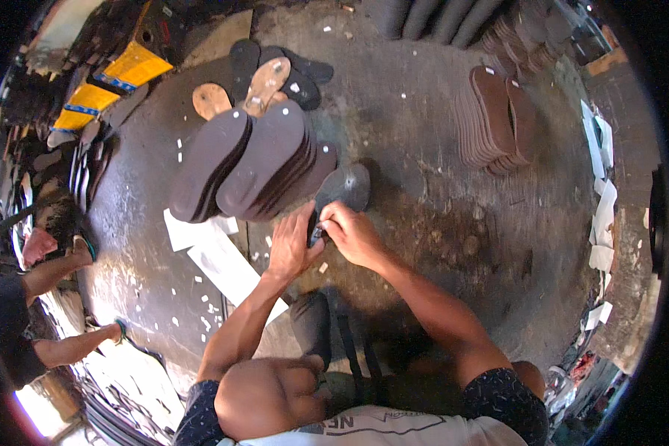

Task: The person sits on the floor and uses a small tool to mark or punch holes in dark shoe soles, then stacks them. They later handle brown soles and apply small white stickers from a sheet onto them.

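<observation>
A dark grey sole [347,186] points away from me, its near end between my hands. My left hand [293,241] is closed along the left side of that end. Beside it, my right hand [351,234] has its fingers pinched against a small dark part [317,232], too small to make out. Just beyond my left hand lie stacked dark brown soles [264,160], with another stack [212,163] to their left. Small white tags sit on the top soles.
Tan soles [267,78] and black soles [301,89] lie beyond the stacks. More brown soles [490,123] stand at the far right. White paper strips [230,264] and scattered tags [206,299] lie at left. Another person's legs [78,349] show at the left edge, near yellow boxes [134,63].
</observation>
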A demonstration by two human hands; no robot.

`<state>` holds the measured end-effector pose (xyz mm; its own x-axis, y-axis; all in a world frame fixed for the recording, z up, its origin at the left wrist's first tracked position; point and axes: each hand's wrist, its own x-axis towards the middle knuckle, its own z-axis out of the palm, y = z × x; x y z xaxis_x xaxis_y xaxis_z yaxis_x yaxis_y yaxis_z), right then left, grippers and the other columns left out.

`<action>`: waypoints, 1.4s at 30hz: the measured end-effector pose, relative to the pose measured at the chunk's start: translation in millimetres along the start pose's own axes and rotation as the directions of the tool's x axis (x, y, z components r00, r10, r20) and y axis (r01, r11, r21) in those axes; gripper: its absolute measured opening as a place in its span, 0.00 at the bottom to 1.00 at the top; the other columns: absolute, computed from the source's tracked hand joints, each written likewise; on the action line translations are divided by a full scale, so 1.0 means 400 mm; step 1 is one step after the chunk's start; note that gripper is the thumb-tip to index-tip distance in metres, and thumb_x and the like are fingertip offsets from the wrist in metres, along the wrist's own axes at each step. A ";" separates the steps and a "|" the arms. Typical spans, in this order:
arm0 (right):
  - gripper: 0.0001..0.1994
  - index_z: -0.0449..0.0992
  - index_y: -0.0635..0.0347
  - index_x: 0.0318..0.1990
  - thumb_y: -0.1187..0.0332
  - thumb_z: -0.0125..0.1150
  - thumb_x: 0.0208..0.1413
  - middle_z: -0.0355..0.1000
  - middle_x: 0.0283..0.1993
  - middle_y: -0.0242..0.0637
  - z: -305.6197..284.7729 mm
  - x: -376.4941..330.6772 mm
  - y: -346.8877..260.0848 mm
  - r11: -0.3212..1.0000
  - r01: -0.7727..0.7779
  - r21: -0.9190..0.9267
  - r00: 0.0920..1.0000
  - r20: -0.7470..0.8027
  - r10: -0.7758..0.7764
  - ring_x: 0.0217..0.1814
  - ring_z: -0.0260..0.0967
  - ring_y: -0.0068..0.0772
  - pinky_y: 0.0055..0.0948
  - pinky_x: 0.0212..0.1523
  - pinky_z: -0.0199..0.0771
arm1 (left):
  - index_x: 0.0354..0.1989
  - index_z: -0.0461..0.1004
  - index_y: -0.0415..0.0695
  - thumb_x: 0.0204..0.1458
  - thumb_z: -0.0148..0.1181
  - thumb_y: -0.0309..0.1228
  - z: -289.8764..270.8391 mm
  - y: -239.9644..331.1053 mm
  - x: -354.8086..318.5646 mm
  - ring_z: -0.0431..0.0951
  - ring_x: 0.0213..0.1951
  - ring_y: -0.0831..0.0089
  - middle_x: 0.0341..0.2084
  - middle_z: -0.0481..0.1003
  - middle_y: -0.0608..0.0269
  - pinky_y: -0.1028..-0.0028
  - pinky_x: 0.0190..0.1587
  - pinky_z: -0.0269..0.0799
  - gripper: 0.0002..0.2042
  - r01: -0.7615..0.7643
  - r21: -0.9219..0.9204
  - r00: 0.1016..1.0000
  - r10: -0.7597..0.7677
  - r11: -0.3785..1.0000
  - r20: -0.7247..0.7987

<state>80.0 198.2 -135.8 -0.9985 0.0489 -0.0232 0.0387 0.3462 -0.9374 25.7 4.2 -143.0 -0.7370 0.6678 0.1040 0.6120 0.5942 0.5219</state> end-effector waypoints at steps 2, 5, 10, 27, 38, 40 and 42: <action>0.06 0.68 0.58 0.51 0.67 0.54 0.75 0.80 0.46 0.37 -0.075 0.014 -0.013 0.908 0.125 0.401 0.979 -0.199 -0.046 0.50 0.78 0.27 0.29 0.46 0.76 | 0.71 0.64 0.42 0.45 0.75 0.33 -0.080 0.027 0.049 0.73 0.65 0.49 0.64 0.72 0.47 0.50 0.65 0.67 0.42 -0.080 0.017 0.995 0.081 0.997 -0.049; 0.07 0.66 0.56 0.53 0.65 0.53 0.76 0.81 0.49 0.40 -0.219 0.047 -0.073 0.919 0.107 0.379 0.909 -0.412 0.064 0.53 0.79 0.28 0.26 0.45 0.74 | 0.66 0.70 0.40 0.47 0.76 0.32 -0.227 -0.009 0.132 0.76 0.61 0.47 0.60 0.76 0.46 0.52 0.63 0.71 0.36 -0.014 0.097 0.982 0.032 0.995 -0.187; 0.07 0.65 0.56 0.54 0.67 0.53 0.76 0.80 0.52 0.41 -0.260 0.062 0.018 0.936 0.091 0.341 0.859 -0.502 0.100 0.55 0.79 0.27 0.25 0.45 0.74 | 0.66 0.71 0.42 0.53 0.74 0.33 -0.301 -0.035 0.188 0.78 0.60 0.43 0.61 0.76 0.43 0.54 0.63 0.73 0.32 0.067 0.210 0.979 -0.024 0.975 -0.201; 0.12 0.60 0.57 0.57 0.61 0.49 0.77 0.77 0.52 0.45 -0.120 0.147 0.219 0.883 -0.155 0.442 0.848 -0.400 0.349 0.49 0.83 0.39 0.36 0.45 0.83 | 0.75 0.58 0.38 0.52 0.76 0.35 0.051 0.009 -0.030 0.77 0.57 0.45 0.57 0.77 0.40 0.52 0.58 0.71 0.43 0.127 -0.065 0.990 -0.123 0.990 0.065; 0.03 0.68 0.61 0.48 0.73 0.53 0.71 0.81 0.40 0.43 -0.101 0.094 0.169 0.983 -0.036 -0.178 0.920 -0.391 -0.037 0.46 0.82 0.43 0.41 0.49 0.78 | 0.76 0.56 0.38 0.51 0.77 0.39 0.067 0.015 -0.020 0.77 0.57 0.46 0.57 0.77 0.41 0.51 0.60 0.70 0.47 0.193 -0.047 0.978 -0.189 0.980 0.089; 0.04 0.68 0.60 0.48 0.72 0.53 0.71 0.82 0.41 0.43 -0.112 0.115 0.142 0.969 0.014 -0.245 0.954 -0.288 -0.086 0.46 0.82 0.45 0.42 0.47 0.78 | 0.76 0.56 0.38 0.51 0.77 0.40 0.062 0.008 -0.027 0.77 0.57 0.46 0.57 0.77 0.41 0.52 0.60 0.70 0.48 0.228 -0.038 0.970 -0.224 0.973 0.098; 0.03 0.69 0.60 0.46 0.72 0.53 0.71 0.81 0.42 0.44 -0.133 0.127 0.095 0.992 -0.077 -0.099 0.955 -0.294 0.045 0.46 0.82 0.45 0.43 0.48 0.78 | 0.77 0.53 0.39 0.50 0.78 0.40 0.072 -0.014 -0.036 0.77 0.57 0.47 0.56 0.77 0.42 0.52 0.60 0.70 0.50 0.183 -0.052 0.982 -0.181 0.982 0.046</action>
<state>32.6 263.6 -154.4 -0.9406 0.3374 0.0376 0.1195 0.4327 -0.8936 41.1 4.3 -171.7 -0.8216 0.5692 -0.0315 0.4506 0.6822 0.5757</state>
